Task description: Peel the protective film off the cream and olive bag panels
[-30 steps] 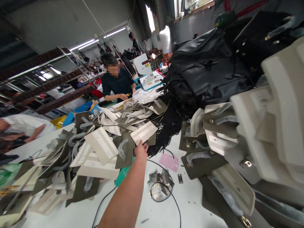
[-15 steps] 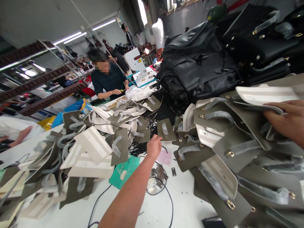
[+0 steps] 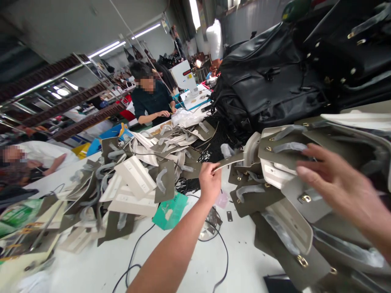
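My left hand (image 3: 210, 179) pinches the near edge of an olive bag flap (image 3: 229, 161), which is tilted so that I see it almost edge-on. Its plastic-wrapped handle (image 3: 226, 150) stands up behind. On the right, my right hand (image 3: 330, 175) is slightly blurred, its fingers spread and nothing held. Those fingertips hover at or over another olive bag flap (image 3: 282, 140) with a plastic-wrapped handle (image 3: 289, 147); whether they touch it I cannot tell. Below that hand lie more olive flaps with brass-coloured fittings (image 3: 302, 261) and wrapped handles.
A large heap of flaps (image 3: 134, 177) covers the left of the white table (image 3: 171, 260). A green sheet (image 3: 170, 211), a round metal disc (image 3: 210, 228) and black cables lie mid-table. Black bags (image 3: 265, 81) are piled at the back right. Co-workers sit across and at left.
My left hand has lifted the flap's near edge off the table and tilted it. My right hand has let go of the panel at far right and moved left. The view has shifted.
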A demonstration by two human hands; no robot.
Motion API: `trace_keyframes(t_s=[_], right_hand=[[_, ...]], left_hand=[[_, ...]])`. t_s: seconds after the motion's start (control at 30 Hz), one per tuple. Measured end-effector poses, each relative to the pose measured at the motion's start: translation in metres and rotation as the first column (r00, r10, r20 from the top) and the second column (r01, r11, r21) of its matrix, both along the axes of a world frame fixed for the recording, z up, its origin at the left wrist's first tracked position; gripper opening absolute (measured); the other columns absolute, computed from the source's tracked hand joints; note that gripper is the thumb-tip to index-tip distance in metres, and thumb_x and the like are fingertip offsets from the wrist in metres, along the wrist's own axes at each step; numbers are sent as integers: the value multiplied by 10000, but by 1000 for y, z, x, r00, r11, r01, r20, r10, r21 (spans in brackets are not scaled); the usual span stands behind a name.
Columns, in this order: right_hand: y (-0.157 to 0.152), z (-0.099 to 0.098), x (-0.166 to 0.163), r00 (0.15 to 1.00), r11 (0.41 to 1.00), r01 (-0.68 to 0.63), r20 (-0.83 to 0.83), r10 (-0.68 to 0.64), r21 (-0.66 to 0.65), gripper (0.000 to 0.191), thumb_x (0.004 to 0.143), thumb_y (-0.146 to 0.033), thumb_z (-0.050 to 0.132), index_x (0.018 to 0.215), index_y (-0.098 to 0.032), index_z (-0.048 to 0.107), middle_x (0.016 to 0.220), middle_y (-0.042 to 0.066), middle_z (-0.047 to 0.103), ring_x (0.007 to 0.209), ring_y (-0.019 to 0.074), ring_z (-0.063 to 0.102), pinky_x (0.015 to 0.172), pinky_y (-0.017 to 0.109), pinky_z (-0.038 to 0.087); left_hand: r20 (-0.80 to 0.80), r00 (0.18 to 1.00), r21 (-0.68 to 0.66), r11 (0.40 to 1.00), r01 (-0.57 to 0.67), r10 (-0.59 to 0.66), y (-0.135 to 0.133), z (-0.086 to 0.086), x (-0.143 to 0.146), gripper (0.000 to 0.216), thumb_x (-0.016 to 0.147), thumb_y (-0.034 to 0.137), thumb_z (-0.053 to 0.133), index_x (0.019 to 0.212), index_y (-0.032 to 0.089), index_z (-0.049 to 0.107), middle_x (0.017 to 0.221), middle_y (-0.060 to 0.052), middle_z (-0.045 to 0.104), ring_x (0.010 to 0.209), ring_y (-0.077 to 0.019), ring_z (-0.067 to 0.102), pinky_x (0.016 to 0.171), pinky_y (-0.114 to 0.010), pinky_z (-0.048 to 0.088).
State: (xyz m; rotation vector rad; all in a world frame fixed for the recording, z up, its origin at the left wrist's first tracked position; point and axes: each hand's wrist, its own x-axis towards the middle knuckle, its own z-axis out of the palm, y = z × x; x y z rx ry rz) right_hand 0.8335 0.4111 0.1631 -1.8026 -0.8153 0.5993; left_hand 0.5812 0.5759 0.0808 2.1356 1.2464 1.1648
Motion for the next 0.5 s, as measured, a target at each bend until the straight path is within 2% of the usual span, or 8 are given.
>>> trace_keyframes(t_s=[0.03, 0.07, 0.1, 0.17, 0.27, 0.37, 0.43, 0.5], right_hand=[[7, -2, -20, 977, 996, -84, -198, 86, 16, 787, 683, -741, 746, 1386, -448, 547, 1396, 74, 599, 1160, 366, 625, 836, 531, 584], [13, -5, -36, 907, 990, -129, -396, 141, 57, 727, 723, -717, 733, 1364, -412, 578, 1352, 75, 633, 1122, 353, 650, 814, 494, 607], [20, -7, -49, 812, 986, -134, -559, 166, 98, 678, 755, -670, 739, 1351, -383, 595, 1319, 70, 656, 1101, 339, 665, 791, 452, 622], [29, -11, -65, 654, 987, -64, -740, 154, 150, 616, 765, -529, 798, 1323, -340, 619, 1249, 57, 694, 1061, 314, 685, 730, 375, 632], [29, -11, -71, 536, 981, -23, -826, 176, 194, 525, 783, -425, 806, 1267, -289, 654, 1193, 50, 714, 1001, 264, 700, 688, 306, 618], [18, -8, -70, 474, 937, -129, -810, 345, 324, 431, 861, -476, 722, 1218, -237, 684, 1227, 85, 693, 996, 257, 698, 715, 317, 604], [12, -6, -70, 499, 900, -228, -749, 436, 372, 419, 882, -475, 701, 1220, -229, 685, 1237, 106, 685, 1026, 278, 690, 747, 345, 590], [9, -5, -72, 589, 877, -331, -650, 480, 348, 417, 884, -476, 702, 1217, -226, 690, 1200, 107, 696, 1050, 282, 672, 777, 349, 563]], left_hand=[[22, 997, 24, 997, 72, -72, -15, 9, 5, 200, 867, 92, 612, 997, 217, 699, 966, -38, 625, 916, -168, 629, 796, -280, 532], [38, 984, 58, 984, 170, -172, -30, 16, 8, 280, 836, 48, 609, 1028, 229, 702, 990, -39, 620, 946, -172, 629, 825, -290, 536], [44, 963, 96, 960, 262, -267, -45, 22, 10, 356, 805, 8, 596, 1055, 239, 703, 1004, -41, 611, 959, -173, 628, 839, -298, 538], [21, 920, 169, 908, 383, -391, -68, 30, 8, 457, 766, -41, 558, 1091, 245, 703, 1002, -47, 595, 944, -176, 625, 835, -309, 541], [-34, 939, 216, 915, 340, -341, -82, 46, -6, 409, 778, -19, 589, 1060, 249, 714, 985, -46, 604, 911, -181, 613, 819, -322, 529], [-25, 972, 190, 953, 234, -234, -77, 67, -23, 210, 834, 113, 683, 990, 248, 720, 1076, -54, 652, 1022, -212, 601, 926, -373, 494], [54, 978, 83, 977, 195, -200, -72, 81, -29, 92, 880, 216, 686, 966, 236, 713, 1087, -50, 687, 1050, -215, 611, 969, -379, 480], [211, 964, -117, 974, 191, -164, -70, 90, -31, 114, 902, 315, 676, 957, 216, 695, 985, -38, 719, 951, -196, 651, 890, -333, 516]])
